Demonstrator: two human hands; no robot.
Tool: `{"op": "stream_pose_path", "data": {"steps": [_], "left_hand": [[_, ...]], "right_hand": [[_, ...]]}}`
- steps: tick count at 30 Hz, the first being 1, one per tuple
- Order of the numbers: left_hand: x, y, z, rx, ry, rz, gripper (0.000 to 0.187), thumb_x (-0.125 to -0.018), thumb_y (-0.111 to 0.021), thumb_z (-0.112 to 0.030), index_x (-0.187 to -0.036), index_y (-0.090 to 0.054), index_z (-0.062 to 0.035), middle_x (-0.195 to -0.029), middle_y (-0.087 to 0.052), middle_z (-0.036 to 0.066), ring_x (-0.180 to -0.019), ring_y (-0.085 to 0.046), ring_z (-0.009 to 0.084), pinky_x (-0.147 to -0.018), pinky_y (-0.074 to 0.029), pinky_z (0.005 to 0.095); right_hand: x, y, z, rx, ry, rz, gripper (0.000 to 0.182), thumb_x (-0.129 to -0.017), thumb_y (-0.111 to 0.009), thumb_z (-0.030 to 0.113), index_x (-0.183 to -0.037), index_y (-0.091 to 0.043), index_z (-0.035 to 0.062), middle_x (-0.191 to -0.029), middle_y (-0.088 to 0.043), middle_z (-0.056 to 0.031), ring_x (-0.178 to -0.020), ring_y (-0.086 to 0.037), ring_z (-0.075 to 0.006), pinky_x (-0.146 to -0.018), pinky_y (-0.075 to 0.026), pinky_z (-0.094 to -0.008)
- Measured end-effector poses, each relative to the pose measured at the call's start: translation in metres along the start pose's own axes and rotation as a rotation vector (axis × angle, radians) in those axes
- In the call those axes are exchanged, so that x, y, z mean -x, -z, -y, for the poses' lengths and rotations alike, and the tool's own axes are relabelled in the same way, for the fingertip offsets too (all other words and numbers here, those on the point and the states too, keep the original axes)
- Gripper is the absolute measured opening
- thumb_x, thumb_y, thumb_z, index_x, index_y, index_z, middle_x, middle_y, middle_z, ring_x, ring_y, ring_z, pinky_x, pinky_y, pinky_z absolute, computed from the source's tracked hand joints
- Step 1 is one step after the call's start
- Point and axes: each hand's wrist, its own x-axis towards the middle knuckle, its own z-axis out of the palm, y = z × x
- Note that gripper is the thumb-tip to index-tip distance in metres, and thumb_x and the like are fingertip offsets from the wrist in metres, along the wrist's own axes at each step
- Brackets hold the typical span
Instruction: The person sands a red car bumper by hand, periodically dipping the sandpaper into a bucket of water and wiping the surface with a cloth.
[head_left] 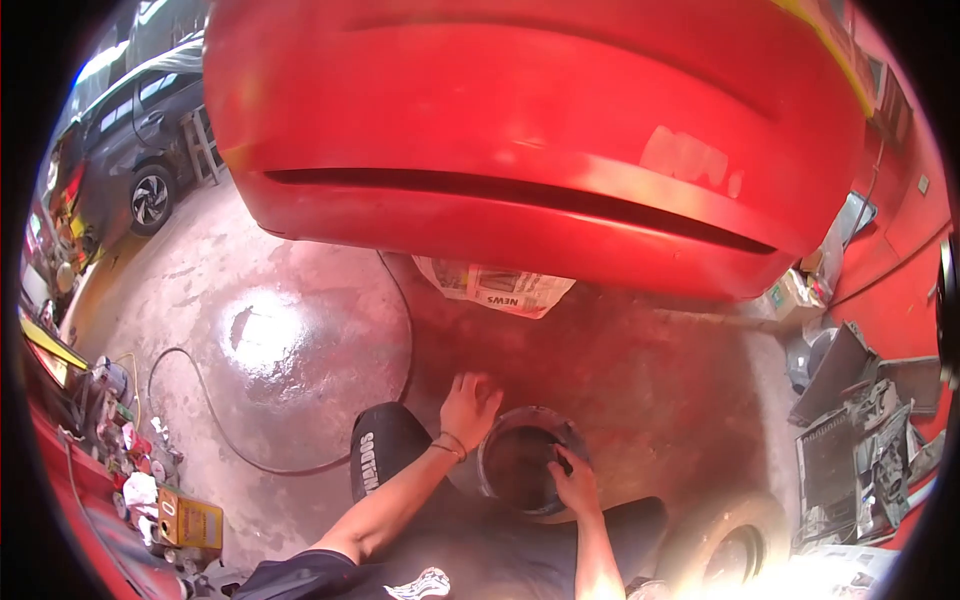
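Observation:
A round dark bucket [524, 430] stands on the wet concrete floor in front of my knees. My right hand [574, 484] reaches into its near right side, fingers bent over the rim; what it holds cannot be made out. Just left of the bucket, my left hand [468, 404] rests flat on the floor with its fingers spread. A large red car bumper [520, 130] fills the upper view above both hands.
A sheet of newspaper [497, 287] hangs below the bumper. A black hose [215, 425] loops across the floor at left. Cans and clutter [150, 490] line the left edge, scrap parts [850, 420] the right. A dark car [140, 140] is parked at far left.

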Motion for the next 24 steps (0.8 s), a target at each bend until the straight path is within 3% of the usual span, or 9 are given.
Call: {"op": "stream_pose_path", "data": {"steps": [2,4,5,7,10,15,19,22,24], "left_hand": [[-0.043,0.028,-0.055,-0.1,-0.409,-0.314,0.047,-0.098,-0.075,-0.029,-0.134,-0.06,-0.0028,-0.125,-0.063,0.022,-0.112,-0.062,0.0451,-0.097,-0.049,0.0545],[-0.096,0.07,-0.105,-0.059,-0.608,-0.536,0.053,-0.103,-0.067,-0.022,-0.149,-0.053,0.0,-0.133,-0.059,0.028,-0.121,-0.054,0.0482,-0.104,-0.043,0.0557],[-0.117,0.091,-0.133,-0.18,-0.641,-0.691,0.047,-0.107,-0.06,-0.015,-0.149,-0.051,0.0051,-0.138,-0.056,0.028,-0.129,-0.052,0.0443,-0.111,-0.041,0.0534],[-0.169,0.111,-0.161,-0.175,-0.675,-0.986,0.049,-0.109,-0.057,-0.017,-0.152,-0.049,0.0049,-0.146,-0.052,0.031,-0.137,-0.048,0.0465,-0.114,-0.039,0.0561],[-0.226,0.106,-0.168,-0.314,-0.657,-1.158,0.056,-0.105,-0.061,-0.018,-0.155,-0.048,0.0025,-0.148,-0.049,0.031,-0.128,-0.051,0.0476,-0.111,-0.038,0.0586],[-0.21,0.002,-0.21,-0.415,-0.686,-0.815,0.059,-0.102,-0.062,-0.015,-0.157,-0.047,0.0025,-0.154,-0.049,0.027,-0.139,-0.049,0.0434,-0.11,-0.042,0.0547],[-0.163,-0.062,-0.212,-0.468,-1.006,-0.438,0.065,-0.089,-0.065,-0.009,-0.153,-0.055,-0.0022,-0.154,-0.054,0.015,-0.126,-0.056,0.0377,-0.106,-0.044,0.0534],[-0.111,-0.059,-0.172,-0.371,-0.88,-0.17,0.066,-0.086,-0.068,-0.01,-0.151,-0.058,-0.0067,-0.147,-0.058,0.013,-0.121,-0.059,0.0341,-0.104,-0.048,0.0517],[-0.086,-0.073,-0.095,-0.203,-0.754,-0.111,0.06,-0.083,-0.071,-0.01,-0.142,-0.063,-0.0077,-0.142,-0.061,0.009,-0.123,-0.061,0.0331,-0.102,-0.049,0.0507]], "right_hand": [[0.003,-0.009,-0.01,0.017,0.061,-0.032,0.042,-0.093,-0.079,0.017,-0.133,-0.075,0.0046,-0.128,-0.076,-0.0198,-0.124,-0.071,-0.0342,-0.109,-0.053,-0.0423],[0.01,-0.011,-0.018,0.028,0.084,-0.023,0.043,-0.093,-0.078,0.019,-0.134,-0.074,0.0055,-0.128,-0.075,-0.0208,-0.123,-0.07,-0.0371,-0.108,-0.053,-0.045],[0.011,-0.008,-0.012,0.024,0.079,-0.003,0.045,-0.094,-0.077,0.022,-0.136,-0.073,0.0074,-0.129,-0.074,-0.0217,-0.123,-0.069,-0.0396,-0.109,-0.052,-0.0473],[0.011,-0.004,-0.002,0.008,0.075,0.014,0.046,-0.095,-0.077,0.025,-0.138,-0.073,0.009,-0.129,-0.074,-0.0224,-0.123,-0.068,-0.042,-0.109,-0.052,-0.0497],[0.012,-0.004,0.0,-0.001,0.08,-0.002,0.047,-0.093,-0.079,0.024,-0.137,-0.073,0.0085,-0.129,-0.073,-0.022,-0.123,-0.067,-0.0414,-0.108,-0.052,-0.0496],[0.009,-0.009,-0.004,0.012,0.122,-0.041,0.046,-0.092,-0.081,0.023,-0.135,-0.075,0.0087,-0.129,-0.072,-0.0245,-0.123,-0.067,-0.0418,-0.107,-0.052,-0.049],[0.008,0.006,0.013,-0.09,0.043,-0.047,0.045,-0.095,-0.078,0.011,-0.138,-0.071,0.0029,-0.132,-0.074,-0.016,-0.124,-0.069,-0.0277,-0.101,-0.055,-0.0403],[0.006,0.015,0.015,-0.305,-0.127,-0.151,0.048,-0.101,-0.073,0.014,-0.146,-0.065,0.0008,-0.139,-0.071,-0.0142,-0.127,-0.067,-0.0229,-0.104,-0.054,-0.0384],[-0.001,0.025,0.009,-0.523,-0.176,-0.276,0.05,-0.105,-0.071,0.016,-0.151,-0.061,-0.0011,-0.141,-0.07,-0.0135,-0.128,-0.065,-0.0218,-0.106,-0.053,-0.0376]]}}
